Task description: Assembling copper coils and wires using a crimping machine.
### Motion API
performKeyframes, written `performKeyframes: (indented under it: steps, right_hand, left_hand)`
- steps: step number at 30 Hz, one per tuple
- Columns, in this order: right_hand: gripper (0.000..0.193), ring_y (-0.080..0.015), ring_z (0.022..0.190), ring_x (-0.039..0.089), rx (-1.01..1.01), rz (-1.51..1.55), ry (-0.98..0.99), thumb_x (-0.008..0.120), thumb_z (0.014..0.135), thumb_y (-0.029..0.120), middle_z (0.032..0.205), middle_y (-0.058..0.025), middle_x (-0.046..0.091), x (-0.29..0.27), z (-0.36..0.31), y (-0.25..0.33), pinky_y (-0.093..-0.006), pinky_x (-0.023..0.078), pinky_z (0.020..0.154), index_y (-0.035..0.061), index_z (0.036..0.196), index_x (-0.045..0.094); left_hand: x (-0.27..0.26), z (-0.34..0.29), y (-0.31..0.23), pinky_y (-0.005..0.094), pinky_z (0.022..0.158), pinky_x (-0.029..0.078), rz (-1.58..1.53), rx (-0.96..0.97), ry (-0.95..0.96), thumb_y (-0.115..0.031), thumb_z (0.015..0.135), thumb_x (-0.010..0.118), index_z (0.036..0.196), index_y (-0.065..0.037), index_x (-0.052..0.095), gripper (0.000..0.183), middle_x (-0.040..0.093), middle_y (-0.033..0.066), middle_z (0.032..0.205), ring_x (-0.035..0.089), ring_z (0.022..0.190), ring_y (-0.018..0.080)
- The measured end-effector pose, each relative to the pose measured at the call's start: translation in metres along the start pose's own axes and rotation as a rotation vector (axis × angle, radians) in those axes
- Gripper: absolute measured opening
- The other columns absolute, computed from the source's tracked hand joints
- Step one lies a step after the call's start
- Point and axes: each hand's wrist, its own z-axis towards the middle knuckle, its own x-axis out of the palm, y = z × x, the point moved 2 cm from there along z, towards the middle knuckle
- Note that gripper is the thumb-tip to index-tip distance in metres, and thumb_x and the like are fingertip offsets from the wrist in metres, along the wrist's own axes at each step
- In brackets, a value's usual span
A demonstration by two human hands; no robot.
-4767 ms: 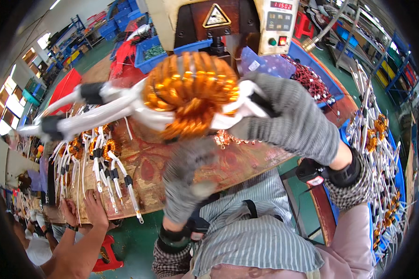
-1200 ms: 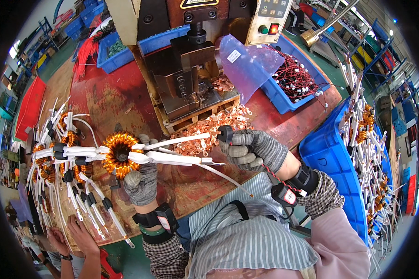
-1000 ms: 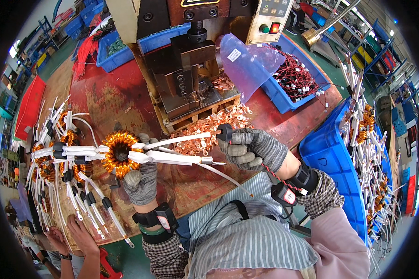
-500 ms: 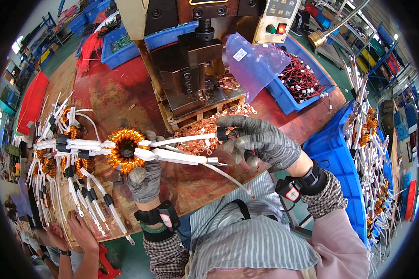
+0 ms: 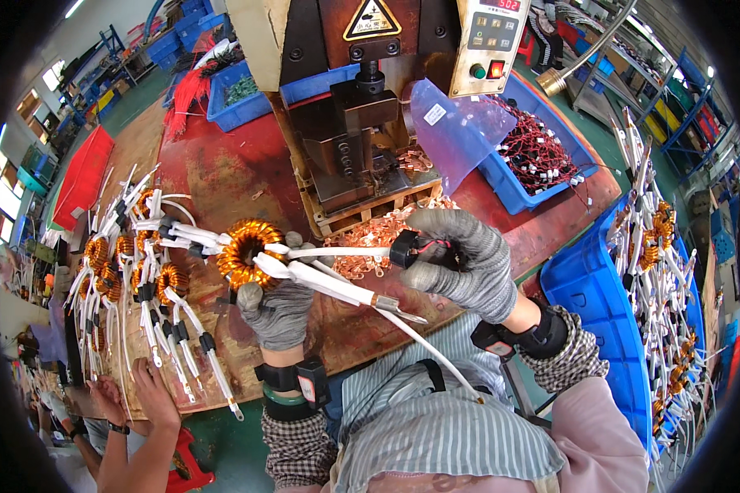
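My left hand, in a grey knit glove, holds a copper-wound ring coil from below, just above the worn wooden bench. White-sleeved leads run from the coil to the right. My right hand, also gloved, grips the end of one lead at a small black and red part. Other leads with metal tips hang down toward my chest. A heap of small copper terminals lies on the bench behind the leads.
A press machine with a control box stands at the back. Finished coils with white leads lie in rows at the left. A blue bin of red wires and a blue crate of coils are on the right. Another person's hands rest at the lower left.
The coil, earlier held up close to the camera, now sits low over the bench. In the last second both hands and the coil shifted slightly right, toward the press.
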Motion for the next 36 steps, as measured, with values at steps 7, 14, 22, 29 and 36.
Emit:
performKeyframes:
  steps: [7, 14, 22, 29, 36]
  right_hand:
    - [0.043, -0.006, 0.085, 0.056, 0.035, 0.083, 0.093, 0.076, 0.07, 0.015, 0.096, -0.0008, 0.064, -0.01, -0.002, 0.001, -0.0223, 0.046, 0.075, 0.0072, 0.11, 0.06]
    - [0.04, -0.0118, 0.096, 0.059, -0.039, -0.047, 0.059, 0.073, 0.073, 0.015, 0.104, -0.006, 0.064, 0.003, 0.01, -0.001, -0.0272, 0.047, 0.085, 0.0062, 0.11, 0.06]
    - [0.049, -0.0034, 0.062, 0.056, 0.323, 0.158, 0.308, 0.069, 0.077, 0.018, 0.085, -0.0021, 0.063, -0.008, 0.045, -0.012, -0.0162, 0.043, 0.048, 0.0016, 0.119, 0.052]
    - [0.032, -0.0048, 0.067, 0.058, 0.364, 0.525, 0.099, 0.058, 0.085, 0.017, 0.09, -0.0049, 0.064, -0.021, 0.066, -0.018, -0.0131, 0.038, 0.043, 0.0002, 0.113, 0.055]
    - [0.022, -0.0079, 0.063, 0.06, 0.272, 0.339, 0.179, 0.07, 0.071, 0.007, 0.073, -0.0033, 0.065, 0.043, 0.081, -0.049, -0.0215, 0.048, 0.052, 0.0041, 0.092, 0.068]
  left_hand:
    - [0.009, 0.0, 0.008, 0.0498, 0.095, 0.04, -0.027, 0.008, 0.012, -0.036, 0.067, 0.071, 0.127, -0.005, 0.038, 0.074, 0.047, 0.0189, 0.117, 0.05, 0.105, 0.033]
    - [0.018, -0.002, 0.025, 0.046, 0.097, 0.039, 0.053, -0.019, -0.093, -0.034, 0.063, 0.072, 0.128, -0.009, 0.04, 0.077, 0.049, 0.0144, 0.12, 0.049, 0.108, 0.0305]
    - [0.016, 0.002, 0.023, 0.0463, 0.098, 0.037, 0.059, 0.03, -0.105, -0.028, 0.064, 0.069, 0.128, -0.008, 0.038, 0.074, 0.049, 0.0128, 0.12, 0.048, 0.11, 0.0293]
    - [-0.003, -0.013, 0.005, 0.0423, 0.101, 0.034, -0.272, -0.065, 0.141, -0.024, 0.065, 0.068, 0.121, -0.003, 0.042, 0.065, 0.046, 0.0164, 0.119, 0.047, 0.109, 0.0321]
    - [-0.035, -0.025, 0.016, 0.0403, 0.094, 0.041, -0.105, 0.139, -0.013, -0.026, 0.08, 0.059, 0.123, 0.003, 0.038, 0.057, 0.044, 0.0133, 0.122, 0.045, 0.109, 0.0283]
